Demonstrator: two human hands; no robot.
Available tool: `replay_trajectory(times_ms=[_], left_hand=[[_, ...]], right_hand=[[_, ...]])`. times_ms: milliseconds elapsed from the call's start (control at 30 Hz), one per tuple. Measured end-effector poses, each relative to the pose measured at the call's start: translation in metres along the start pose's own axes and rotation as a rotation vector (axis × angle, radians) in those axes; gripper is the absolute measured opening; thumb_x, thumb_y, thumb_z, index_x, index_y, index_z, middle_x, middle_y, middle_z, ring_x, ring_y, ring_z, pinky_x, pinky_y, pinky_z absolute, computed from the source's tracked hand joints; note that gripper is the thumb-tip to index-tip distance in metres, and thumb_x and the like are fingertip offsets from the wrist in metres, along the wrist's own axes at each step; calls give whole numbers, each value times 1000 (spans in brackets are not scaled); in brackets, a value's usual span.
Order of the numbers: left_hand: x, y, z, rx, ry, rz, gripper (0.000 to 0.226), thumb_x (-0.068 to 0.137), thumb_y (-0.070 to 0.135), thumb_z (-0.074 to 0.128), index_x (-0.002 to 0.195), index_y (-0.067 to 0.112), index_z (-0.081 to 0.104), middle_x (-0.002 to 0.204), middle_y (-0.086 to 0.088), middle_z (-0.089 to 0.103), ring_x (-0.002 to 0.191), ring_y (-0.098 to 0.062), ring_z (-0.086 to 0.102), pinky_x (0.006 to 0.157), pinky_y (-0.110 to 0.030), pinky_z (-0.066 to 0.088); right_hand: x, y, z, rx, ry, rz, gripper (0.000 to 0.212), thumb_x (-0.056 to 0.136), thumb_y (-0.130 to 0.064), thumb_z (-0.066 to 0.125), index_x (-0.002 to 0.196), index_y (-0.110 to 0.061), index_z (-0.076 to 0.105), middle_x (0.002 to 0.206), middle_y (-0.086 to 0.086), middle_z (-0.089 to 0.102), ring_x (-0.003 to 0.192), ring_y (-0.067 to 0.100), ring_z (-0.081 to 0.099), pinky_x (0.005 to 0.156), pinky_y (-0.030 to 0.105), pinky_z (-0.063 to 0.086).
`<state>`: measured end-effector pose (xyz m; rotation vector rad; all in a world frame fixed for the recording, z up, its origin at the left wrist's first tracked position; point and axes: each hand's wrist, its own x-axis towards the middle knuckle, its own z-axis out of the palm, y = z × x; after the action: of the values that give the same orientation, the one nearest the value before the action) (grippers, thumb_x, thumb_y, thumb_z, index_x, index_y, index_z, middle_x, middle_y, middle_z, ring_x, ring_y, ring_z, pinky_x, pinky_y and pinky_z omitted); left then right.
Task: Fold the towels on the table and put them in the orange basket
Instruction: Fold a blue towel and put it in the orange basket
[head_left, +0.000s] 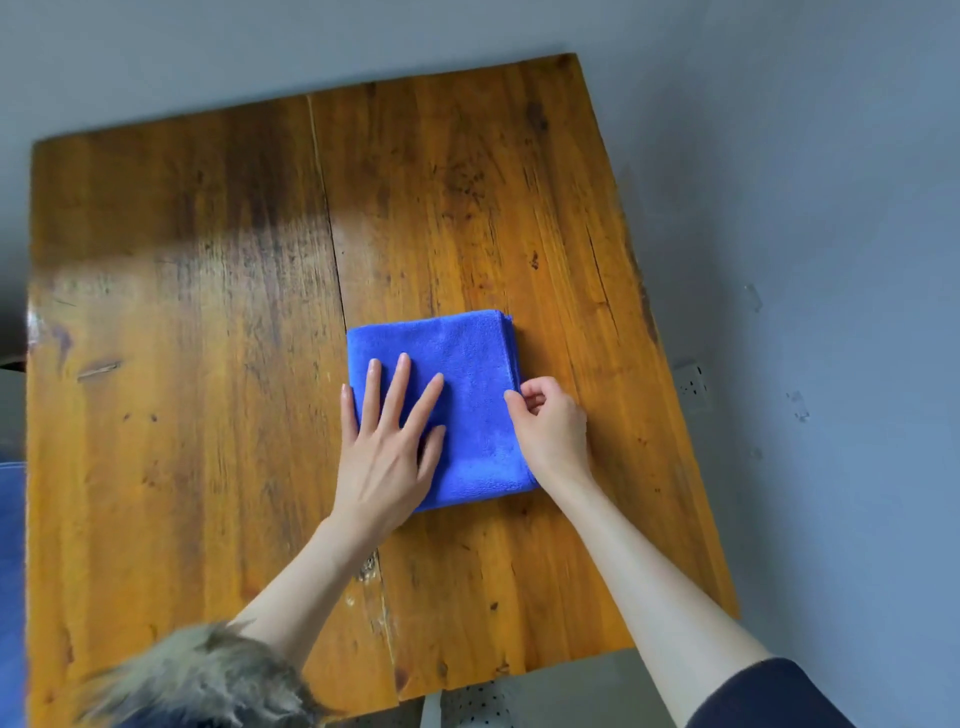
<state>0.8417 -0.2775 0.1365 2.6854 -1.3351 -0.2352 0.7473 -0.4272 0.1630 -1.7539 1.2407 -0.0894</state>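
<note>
On the wooden surface (208, 312) lies a folded blue towel (467, 364), the left hand (387, 447) pressing flat on it while the right hand (550, 421) pinches its right edge.

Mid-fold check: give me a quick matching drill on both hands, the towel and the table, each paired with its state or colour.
Column A:
1. left hand
2. right hand
3. blue towel
4. table

Column B:
a. folded into a layered square
b. pinching the towel's right edge
c. bare orange-brown wood
d. pressing flat, fingers spread

Pairs: 1-d, 2-b, 3-a, 4-c
</note>
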Motion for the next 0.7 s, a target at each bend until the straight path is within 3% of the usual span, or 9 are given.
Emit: replay_trajectory(times_ms=[167,333,400,467,533,567,633,700], left_hand=[[6,7,11,85,-35,10,56,94,50,27,145,28,29,154,-9,23,143,-33,15,113,-57,6],[7,6,6,8,-57,17,53,95,46,25,145,27,29,154,-9,25,143,-32,14,113,-56,8],[6,2,2,-136,-12,0,48,96,37,28,141,24,34,152,-9,28,143,-31,16,114,-53,13],[0,-5,-4,-313,90,-51,42,95,22,33,135,16,43,148,-12,35,140,-31,25,113,-45,22],[-6,-12,-11,-457,211,-169,38,93,6,40,129,9,50,138,-15,43,129,-29,40,107,-41,35],[-8,-14,-16,-558,231,-272,38,91,1,43,127,9,51,131,-13,46,119,-25,46,102,-42,41],[-9,-17,-27,-756,203,-503,35,92,3,45,125,13,51,115,-5,51,98,-16,53,91,-41,47],[-8,-21,-33,-850,124,-642,32,93,14,50,126,15,50,101,0,57,87,-15,55,86,-39,48]], right_hand=[[-2,7,5,-28,111,34,12,92,-18,54,95,-8,60,103,5,57,88,15,50,76,17,32],[9,-6,1,-116,33,131,15,90,-24,58,98,-11,58,96,0,60,94,20,53,82,30,41],[11,-6,-3,-124,-16,179,16,89,-27,60,93,-12,57,86,-2,54,86,18,51,76,31,43],[10,-5,-5,-126,-65,239,29,88,-30,62,69,-14,47,66,-1,47,68,19,47,57,29,37],[8,-6,-5,-109,-101,285,41,88,-30,61,58,-13,39,60,3,47,60,21,45,52,30,31],[8,-7,-5,-84,-116,301,39,88,-30,61,58,-11,43,64,5,53,63,22,50,54,29,33],[9,-10,-5,0,-157,348,28,89,-27,61,73,-4,61,79,6,65,73,23,60,60,29,41],[11,-12,-5,77,-190,400,24,89,-25,61,90,-1,67,92,8,69,82,23,65,63,28,46]])
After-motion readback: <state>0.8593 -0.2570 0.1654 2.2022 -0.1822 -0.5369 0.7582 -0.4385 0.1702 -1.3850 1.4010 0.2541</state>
